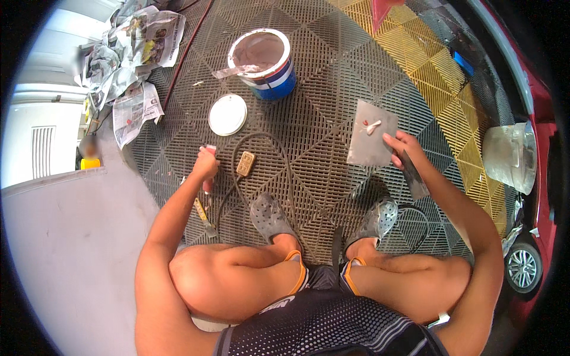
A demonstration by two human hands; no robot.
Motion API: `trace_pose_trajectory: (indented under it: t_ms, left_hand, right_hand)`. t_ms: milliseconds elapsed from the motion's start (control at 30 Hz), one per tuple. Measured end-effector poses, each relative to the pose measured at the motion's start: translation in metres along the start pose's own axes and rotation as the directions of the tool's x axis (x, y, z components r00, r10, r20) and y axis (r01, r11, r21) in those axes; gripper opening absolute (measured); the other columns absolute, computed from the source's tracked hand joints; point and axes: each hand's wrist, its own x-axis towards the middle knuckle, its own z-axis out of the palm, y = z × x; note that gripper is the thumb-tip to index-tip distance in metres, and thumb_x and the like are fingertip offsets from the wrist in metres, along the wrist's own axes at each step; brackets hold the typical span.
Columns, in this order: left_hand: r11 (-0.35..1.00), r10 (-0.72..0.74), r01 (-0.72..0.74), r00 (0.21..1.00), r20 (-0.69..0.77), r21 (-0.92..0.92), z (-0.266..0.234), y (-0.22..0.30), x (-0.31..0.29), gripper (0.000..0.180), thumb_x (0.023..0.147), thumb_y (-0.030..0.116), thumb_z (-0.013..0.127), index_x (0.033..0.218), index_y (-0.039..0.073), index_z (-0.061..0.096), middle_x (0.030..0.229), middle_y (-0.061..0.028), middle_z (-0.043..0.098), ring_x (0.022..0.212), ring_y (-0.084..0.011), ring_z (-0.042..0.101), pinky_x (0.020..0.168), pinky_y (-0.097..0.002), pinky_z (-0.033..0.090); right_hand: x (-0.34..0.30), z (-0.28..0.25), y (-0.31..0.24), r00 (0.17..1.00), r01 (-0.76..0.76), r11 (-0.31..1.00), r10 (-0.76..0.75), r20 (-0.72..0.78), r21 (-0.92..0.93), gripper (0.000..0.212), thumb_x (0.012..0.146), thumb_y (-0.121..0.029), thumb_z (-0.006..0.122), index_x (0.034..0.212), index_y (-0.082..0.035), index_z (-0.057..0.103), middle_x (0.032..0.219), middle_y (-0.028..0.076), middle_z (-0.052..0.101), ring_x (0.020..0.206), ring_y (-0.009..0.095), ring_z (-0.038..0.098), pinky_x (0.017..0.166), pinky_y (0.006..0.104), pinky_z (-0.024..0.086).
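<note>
My left hand [206,164] is closed around a small red tube [208,186], whose ends show above and below the fingers. In my right hand [408,148] is a flat grey square plate [359,146], pinched at its right edge. A dab of white paste [373,127] with a spot of red beside it lies on the plate. A dark, flat spreader blade [414,181] hangs below the same hand, apparently held in it too. Beyond my hands stands an open blue and white can [276,83] of greyish-pink paste, with a smeared flat scraper [228,72] across its rim.
A round white lid [228,115] lies by the can. Near my feet are an outlet box [246,163] on a looping cord and a yellow tool [202,213]. Crumpled newspaper [127,59] lies far left, a clear bucket [507,155] and red car [543,148] are right. A person [89,155] is at the left.
</note>
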Motion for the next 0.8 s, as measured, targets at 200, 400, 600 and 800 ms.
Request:
trace_pose_trajectory:
  t_ms: [200,400,600,800]
  left_hand:
    - [0.888,0.067,-0.112,0.991,0.116,0.447,-0.067,0.029,0.019,0.029,0.088,0.026,0.066,0.104,0.006,0.078,0.112,-0.0194,0.076,0.108,-0.0361,0.073,0.090,-0.0471,0.058]
    - [0.748,0.615,-0.605,0.786,0.058,0.273,-0.167,0.198,-0.033,0.036,0.093,0.043,0.067,0.095,0.009,0.079,0.085,-0.0180,0.075,0.083,-0.0384,0.074,0.073,-0.0488,0.059]
    - [0.206,0.968,-0.974,0.217,0.129,0.093,-0.279,0.343,-0.175,0.080,0.084,0.042,0.080,0.152,0.016,0.047,0.121,-0.0164,0.069,0.099,-0.0407,0.070,0.085,-0.0502,0.057]
    - [0.015,0.921,-0.962,0.119,-0.370,-0.273,-0.272,0.426,-0.243,0.087,0.080,0.035,0.086,0.149,0.004,0.044,0.119,-0.0185,0.065,0.104,-0.0413,0.066,0.087,-0.0449,0.056]
  right_hand:
    - [-0.068,-0.001,-0.023,0.974,0.008,0.997,-0.026,-0.225,-0.083,0.033,0.100,-0.037,0.065,0.102,-0.004,0.068,0.066,-0.004,0.056,0.050,0.003,0.044,0.047,0.0233,0.031]
    - [-0.109,-0.001,-0.068,0.933,0.098,0.983,-0.037,-0.359,0.155,0.029,0.102,-0.030,0.064,0.109,-0.001,0.066,0.067,-0.001,0.058,0.049,0.006,0.046,0.045,0.0238,0.035]
    - [-0.137,0.034,-0.125,0.871,0.361,0.833,-0.140,-0.471,0.420,0.031,0.102,-0.036,0.066,0.104,-0.006,0.059,0.066,0.000,0.054,0.050,0.010,0.048,0.043,0.0231,0.035]
    - [-0.060,0.036,-0.134,0.552,0.716,0.549,-0.066,-0.831,0.431,0.026,0.108,-0.023,0.056,0.125,-0.003,0.058,0.105,0.004,0.064,0.090,0.014,0.058,0.077,0.0319,0.049]
